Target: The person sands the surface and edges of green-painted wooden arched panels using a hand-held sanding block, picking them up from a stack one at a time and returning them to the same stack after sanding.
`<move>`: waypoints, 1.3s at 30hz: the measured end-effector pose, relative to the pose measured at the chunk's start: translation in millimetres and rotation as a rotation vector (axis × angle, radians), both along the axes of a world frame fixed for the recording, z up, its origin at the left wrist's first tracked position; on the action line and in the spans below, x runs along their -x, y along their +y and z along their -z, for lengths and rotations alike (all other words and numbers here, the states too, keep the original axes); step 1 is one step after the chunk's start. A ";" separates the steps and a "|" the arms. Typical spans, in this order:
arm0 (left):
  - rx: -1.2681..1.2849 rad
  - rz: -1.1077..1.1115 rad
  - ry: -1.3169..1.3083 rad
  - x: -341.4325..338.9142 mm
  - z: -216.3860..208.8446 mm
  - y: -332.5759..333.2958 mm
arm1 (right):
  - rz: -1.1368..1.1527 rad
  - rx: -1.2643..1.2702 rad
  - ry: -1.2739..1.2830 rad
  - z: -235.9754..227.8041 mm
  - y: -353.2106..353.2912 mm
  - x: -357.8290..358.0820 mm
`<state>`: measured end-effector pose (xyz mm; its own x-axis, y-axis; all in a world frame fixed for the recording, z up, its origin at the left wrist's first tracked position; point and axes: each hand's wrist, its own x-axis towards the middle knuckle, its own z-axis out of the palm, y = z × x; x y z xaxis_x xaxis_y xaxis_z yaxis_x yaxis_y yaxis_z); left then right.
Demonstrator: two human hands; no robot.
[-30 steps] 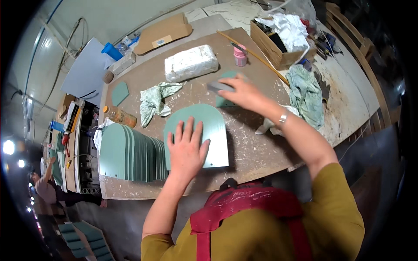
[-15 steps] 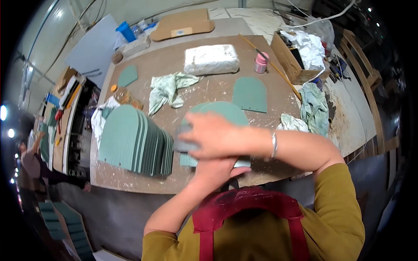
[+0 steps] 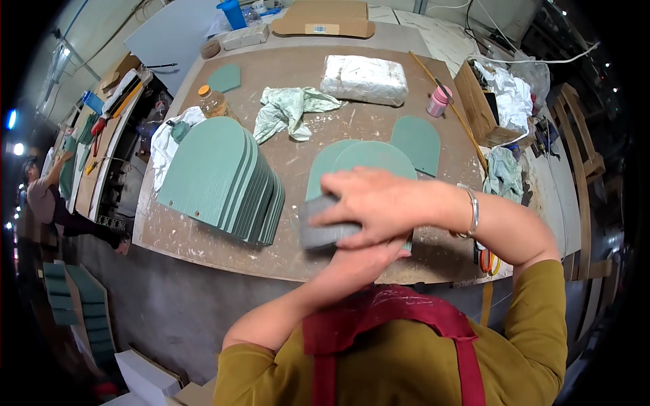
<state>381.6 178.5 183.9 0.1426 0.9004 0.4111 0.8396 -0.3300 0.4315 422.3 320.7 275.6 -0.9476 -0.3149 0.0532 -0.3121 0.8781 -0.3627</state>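
worktop [image 3: 298,166], far right: cardboard box [image 3: 477,111] holding white cloth [image 3: 511,99]; my right hand [image 3: 376,203] clasps a grey block [image 3: 317,237]; whether my left hand [image 3: 369,260] grips, i cannot tell.

A narrow lane of scuffed brown worktop [image 3: 294,166] runs left of the hands [image 3: 371,205], bounded by the thick stack of green arched panels [image 3: 211,174]; farther back, the white plastic-wrapped block [image 3: 364,80] and crumpled pale-green cloth [image 3: 288,114] obstruct.

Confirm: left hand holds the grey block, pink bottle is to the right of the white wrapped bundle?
Wrong hand: the head view shows the right hand holding the grey block. The pink bottle is to the right of the white wrapped bundle, as you say.
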 end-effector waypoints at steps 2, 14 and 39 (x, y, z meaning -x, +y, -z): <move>0.004 -0.020 0.039 1.6 3.9 -0.5 | 0.122 0.086 -0.058 9.4 12.6 6.5; -0.056 -0.096 0.279 -2.3 -7.9 3.1 | 0.784 -0.298 0.237 39.7 121.4 -41.3; 0.121 -0.076 0.422 -15.2 -22.8 285.8 | 1.290 0.763 0.506 112.0 27.4 -299.4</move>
<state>396.7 464.3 206.7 0.2068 0.9528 0.2224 0.9705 -0.2286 0.0771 721.7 348.1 163.6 -0.3820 0.9030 0.1965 0.2489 0.3053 -0.9192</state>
